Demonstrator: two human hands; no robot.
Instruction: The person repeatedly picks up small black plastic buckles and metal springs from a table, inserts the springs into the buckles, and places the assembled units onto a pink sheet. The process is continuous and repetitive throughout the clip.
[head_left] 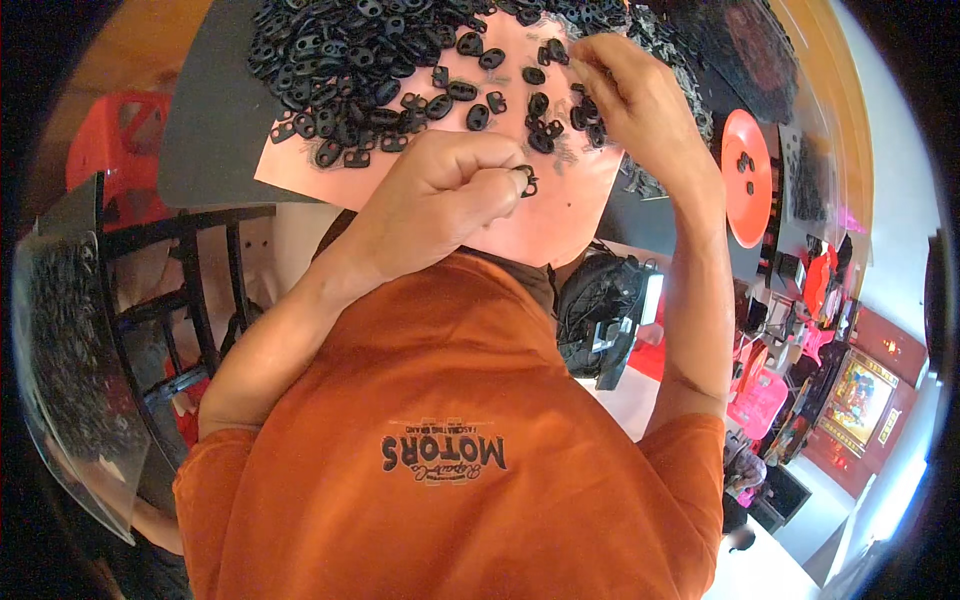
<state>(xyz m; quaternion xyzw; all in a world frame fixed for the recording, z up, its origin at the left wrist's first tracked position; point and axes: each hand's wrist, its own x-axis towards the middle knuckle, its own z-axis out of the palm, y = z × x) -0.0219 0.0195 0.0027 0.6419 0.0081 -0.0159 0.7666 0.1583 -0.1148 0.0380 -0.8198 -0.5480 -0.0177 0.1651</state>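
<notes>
My left hand [440, 195] is closed in a pinch on a small black plastic cord lock part [529, 181], which sticks out past the thumb tip. My right hand [632, 100] reaches over the right side of the pink sheet [500, 225], its thumb and fingers drawn together. Whether something sits between those fingertips is hidden. Next to them lie loose black cord lock parts [556, 50], and more [590, 118] show beside the palm. Oval two-holed bodies [462, 91] and smaller squarish pieces [357, 157] are scattered between the hands.
A large heap of black cord lock parts [320, 60] covers the sheet's far left. Fine grey wiry bits [640, 182] lie along its right edge. Farther right is a red plate [735, 210] with several black pieces. A red chair [120, 150] and a black bag [600, 300] are nearby.
</notes>
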